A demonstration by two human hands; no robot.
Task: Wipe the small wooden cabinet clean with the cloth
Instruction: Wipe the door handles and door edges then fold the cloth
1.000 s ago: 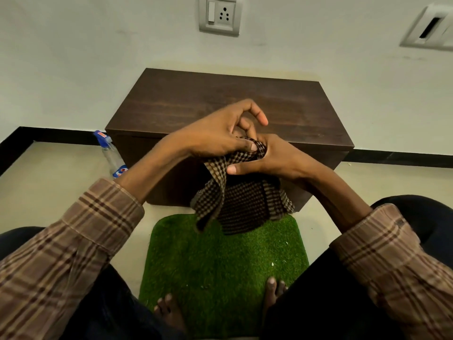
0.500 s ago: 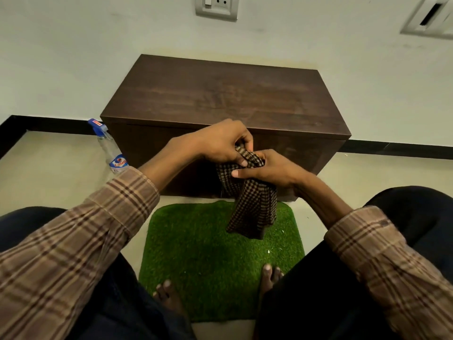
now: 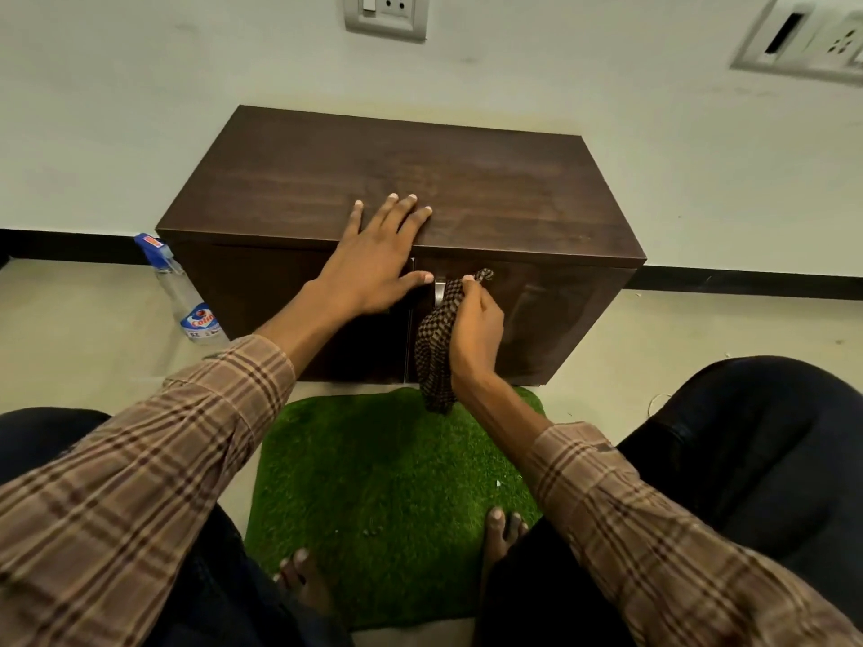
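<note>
A small dark wooden cabinet stands on the floor against the wall, its two doors facing me. My left hand lies flat over the front edge of its top, fingers spread, thumb down on the door. My right hand grips a brown checked cloth, bunched and hanging down, pressed against the right door beside a metal handle.
A clear spray bottle with a blue cap leans at the cabinet's left side. A green grass mat lies on the floor before the cabinet, with bare toes on it. My knees flank the mat. Wall sockets sit above.
My left hand let go of the cloth and moved up onto the cabinet top. My right hand carried the bunched cloth forward to the right door.
</note>
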